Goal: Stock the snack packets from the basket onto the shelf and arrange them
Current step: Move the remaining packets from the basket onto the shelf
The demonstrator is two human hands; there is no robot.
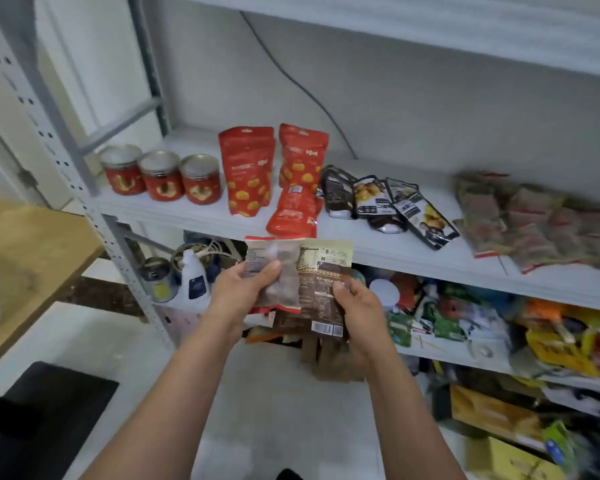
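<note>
the shelf (388,239) has bare room along its front edge, so stand the clear packet (274,258) and the brown packet (321,292) there, label out, near the red bags (246,168). you hold both just below that edge: left hand (246,289) grips the clear one, right hand (359,306) pinches the brown one, thumbs in front, fingers curled behind.

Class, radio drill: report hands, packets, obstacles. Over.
Left hand grips pale packet. Right hand grips brown packet. Red pouch lies on shelf edge ahead.
</note>
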